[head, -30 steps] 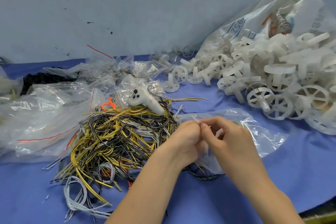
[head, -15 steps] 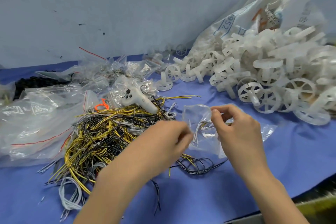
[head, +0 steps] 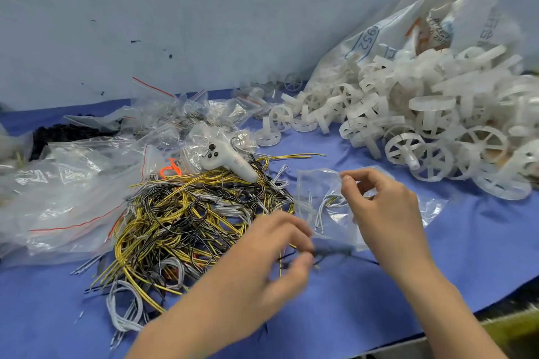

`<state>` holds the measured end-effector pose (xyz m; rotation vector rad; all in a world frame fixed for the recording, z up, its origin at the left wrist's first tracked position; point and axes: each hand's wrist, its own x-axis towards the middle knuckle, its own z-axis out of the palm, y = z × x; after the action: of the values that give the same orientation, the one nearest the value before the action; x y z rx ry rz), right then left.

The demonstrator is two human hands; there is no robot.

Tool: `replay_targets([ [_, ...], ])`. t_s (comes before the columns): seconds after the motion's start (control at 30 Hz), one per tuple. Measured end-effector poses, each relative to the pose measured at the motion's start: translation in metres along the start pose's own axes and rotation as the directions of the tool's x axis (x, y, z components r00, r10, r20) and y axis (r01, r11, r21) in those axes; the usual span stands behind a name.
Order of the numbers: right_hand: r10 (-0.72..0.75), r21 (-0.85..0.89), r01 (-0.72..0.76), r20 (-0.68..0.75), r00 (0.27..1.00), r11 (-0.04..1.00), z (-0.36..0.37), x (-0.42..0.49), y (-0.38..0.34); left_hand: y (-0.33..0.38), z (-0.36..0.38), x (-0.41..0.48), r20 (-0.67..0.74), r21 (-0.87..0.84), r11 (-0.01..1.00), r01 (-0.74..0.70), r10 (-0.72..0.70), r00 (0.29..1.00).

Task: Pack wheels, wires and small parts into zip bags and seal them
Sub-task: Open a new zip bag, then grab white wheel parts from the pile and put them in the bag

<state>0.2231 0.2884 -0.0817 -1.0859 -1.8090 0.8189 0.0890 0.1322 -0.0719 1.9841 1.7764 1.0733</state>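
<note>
Even, soft overhead light, glare on plastic bags [head: 73, 201], motion-blurred left hand [head: 280, 248], wide-angle edge bending.

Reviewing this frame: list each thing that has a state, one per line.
zip bag: mouth open, held up, a few white wires inside
right hand: pinches the bag's top edge
left hand: blurred, fingers curled at a dark wire bundle
dark wire bundle: on the cloth below the bag, blurred
wire pile: loose, tangled
white wheels: loose heap, unpacked
big sack: open, wheels spilling out
</note>
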Motion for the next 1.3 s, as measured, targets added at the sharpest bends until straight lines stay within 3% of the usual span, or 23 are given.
replay_targets([
  [0.03, 0.004, 0.005, -0.004, 0.003, 1.000, 1.000, -0.001, 0.001, 0.001, 0.002, -0.011, 0.000, -0.056, -0.191, 0.979, 0.066, -0.078, 0.995],
  [0.1, 0.000, 0.011, 0.000, 0.010, 1.000, 1.000, -0.002, 0.002, 0.001, 0.004, -0.029, 0.002, -0.124, -0.523, 0.831, 0.189, -0.294, 0.948],
  [0.13, -0.008, 0.011, 0.007, 0.012, 1.000, 1.000, -0.002, 0.002, 0.000, 0.003, -0.032, 0.006, -0.101, -0.628, 0.730, 0.270, -0.421, 0.901],
  [0.2, -0.029, 0.009, 0.029, 0.007, 1.000, 1.000, 0.000, 0.000, -0.001, -0.001, -0.028, 0.016, -0.004, -0.674, 0.595, 0.437, -0.595, 0.804],
  [0.27, -0.067, -0.005, 0.067, -0.004, 0.998, 0.998, 0.004, -0.003, -0.004, -0.004, -0.017, 0.028, 0.066, -0.616, 0.578, 0.536, -0.640, 0.766],
  [0.37, -0.102, -0.034, 0.101, -0.016, 0.995, 0.994, 0.010, -0.008, -0.006, -0.011, -0.004, 0.045, 0.115, -0.399, 0.696, 0.597, -0.608, 0.785],
  [0.5, -0.078, -0.032, 0.076, -0.071, 0.994, 0.997, 0.009, -0.009, -0.003, -0.023, 0.002, 0.067, 0.020, 0.065, 0.842, 0.535, -0.537, 0.843],
  [0.6, -0.094, -0.030, 0.092, -0.083, 0.992, 0.995, 0.008, -0.009, -0.004, -0.023, 0.011, 0.083, -0.054, 0.159, 0.850, 0.502, -0.500, 0.864],
  [0.67, -0.140, -0.056, 0.137, -0.055, 0.989, 0.989, 0.011, -0.013, -0.006, -0.020, 0.020, 0.095, -0.051, 0.021, 0.860, 0.511, -0.509, 0.859],
  [0.73, -0.199, -0.077, 0.196, -0.042, 0.979, 0.978, 0.013, -0.017, -0.008, -0.016, 0.030, 0.108, 0.016, -0.315, 0.817, 0.483, -0.504, 0.863],
  [0.83, -0.245, -0.062, 0.242, -0.057, 0.968, 0.968, 0.012, -0.019, -0.009, -0.010, 0.046, 0.120, 0.125, -0.761, 0.535, 0.368, -0.435, 0.892],
  [0.9, -0.239, -0.058, 0.238, -0.019, 0.971, 0.970, 0.011, -0.018, -0.007, -0.010, 0.058, 0.120, 0.189, -0.840, 0.399, 0.367, -0.419, 0.888],
  [0.93, -0.235, -0.063, 0.235, 0.006, 0.972, 0.970, 0.011, -0.018, -0.006, -0.013, 0.066, 0.119, 0.208, -0.835, 0.394, 0.385, -0.422, 0.883],
  [0.97, -0.230, -0.065, 0.231, 0.025, 0.973, 0.971, 0.012, -0.018, -0.006, -0.014, 0.069, 0.117, 0.225, -0.809, 0.415, 0.415, -0.434, 0.872],
  [1.07, -0.214, -0.063, 0.215, 0.021, 0.977, 0.975, 0.010, -0.016, -0.003, -0.025, 0.076, 0.115, 0.225, -0.601, 0.640, 0.479, -0.439, 0.870],
  [1.13, -0.196, -0.067, 0.196, 0.000, 0.981, 0.978, 0.007, -0.013, -0.001, -0.022, 0.070, 0.120, 0.182, -0.513, 0.764, 0.392, -0.349, 0.919],
  [1.2, -0.174, -0.057, 0.173, -0.018, 0.985, 0.983, 0.003, -0.009, 0.002, -0.017, 0.068, 0.126, 0.142, -0.436, 0.813, 0.386, -0.361, 0.921],
  [1.3, -0.107, -0.012, 0.107, -0.041, 0.993, 0.994, -0.001, -0.004, 0.003, -0.011, 0.064, 0.122, 0.118, -0.164, 0.928, 0.335, -0.319, 0.940],
])
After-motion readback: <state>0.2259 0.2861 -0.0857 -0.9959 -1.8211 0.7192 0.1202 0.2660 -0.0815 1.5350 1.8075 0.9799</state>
